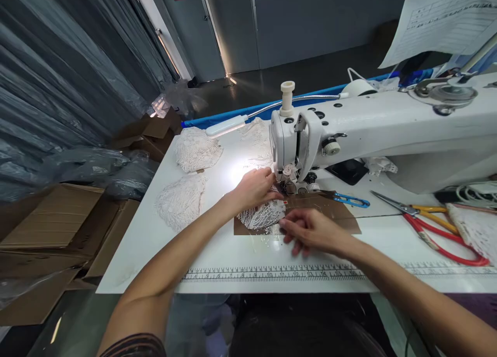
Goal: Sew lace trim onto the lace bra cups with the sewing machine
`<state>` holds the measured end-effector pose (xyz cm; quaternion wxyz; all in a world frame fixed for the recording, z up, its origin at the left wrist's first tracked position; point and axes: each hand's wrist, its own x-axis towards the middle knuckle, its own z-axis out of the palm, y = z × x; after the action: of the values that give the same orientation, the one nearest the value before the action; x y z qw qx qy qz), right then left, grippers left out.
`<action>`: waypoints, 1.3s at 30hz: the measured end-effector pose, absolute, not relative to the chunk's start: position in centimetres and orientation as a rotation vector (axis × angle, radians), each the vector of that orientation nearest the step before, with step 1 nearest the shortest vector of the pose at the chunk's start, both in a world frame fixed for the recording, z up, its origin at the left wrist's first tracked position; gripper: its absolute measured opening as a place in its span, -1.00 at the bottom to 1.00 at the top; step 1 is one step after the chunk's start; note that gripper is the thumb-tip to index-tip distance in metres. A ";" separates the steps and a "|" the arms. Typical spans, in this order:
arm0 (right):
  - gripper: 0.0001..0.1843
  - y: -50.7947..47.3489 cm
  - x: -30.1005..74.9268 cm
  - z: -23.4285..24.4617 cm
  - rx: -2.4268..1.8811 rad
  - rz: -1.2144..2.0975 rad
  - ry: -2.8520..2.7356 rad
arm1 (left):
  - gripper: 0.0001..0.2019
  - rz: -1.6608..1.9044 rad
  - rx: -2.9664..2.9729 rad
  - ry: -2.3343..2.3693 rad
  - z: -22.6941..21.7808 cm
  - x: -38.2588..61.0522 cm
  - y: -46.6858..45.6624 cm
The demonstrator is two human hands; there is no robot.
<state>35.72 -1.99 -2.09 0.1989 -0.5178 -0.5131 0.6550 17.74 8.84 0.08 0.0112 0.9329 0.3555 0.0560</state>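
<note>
A white lace piece [262,215] lies on a brown plate [339,217] under the head of a white sewing machine [373,124]. My left hand [254,188] reaches over the lace from the left, its fingers closed on the fabric beside the presser foot. At the lace's right edge, my right hand [312,230] has thumb and forefinger pinched together, with the other fingers curled below. The lace under my left palm is hidden. Just right of the foot lie blue thread snips [351,200]. Small white scraps are scattered in front of the lace.
More lace pieces, one at the back left [198,148] and another nearer [182,201], lie on the white table [143,253]. A lit lamp [227,126] shines behind my left hand. Red-and-yellow-handled scissors [435,225] rest at right. A ruler strip [279,274] runs along the front edge. Cardboard boxes [58,227] stand left.
</note>
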 end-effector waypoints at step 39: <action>-0.60 0.7 39.3 -3.7 -0.955 0.471 -2.542 | -0.92 0.813 3.005 0.554 -4.0 15.3 4.4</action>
<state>39.30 0.67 -3.73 0.1914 -0.3402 -0.9052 0.1678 15.30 4.45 -4.01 -0.0101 0.9503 0.1754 0.2571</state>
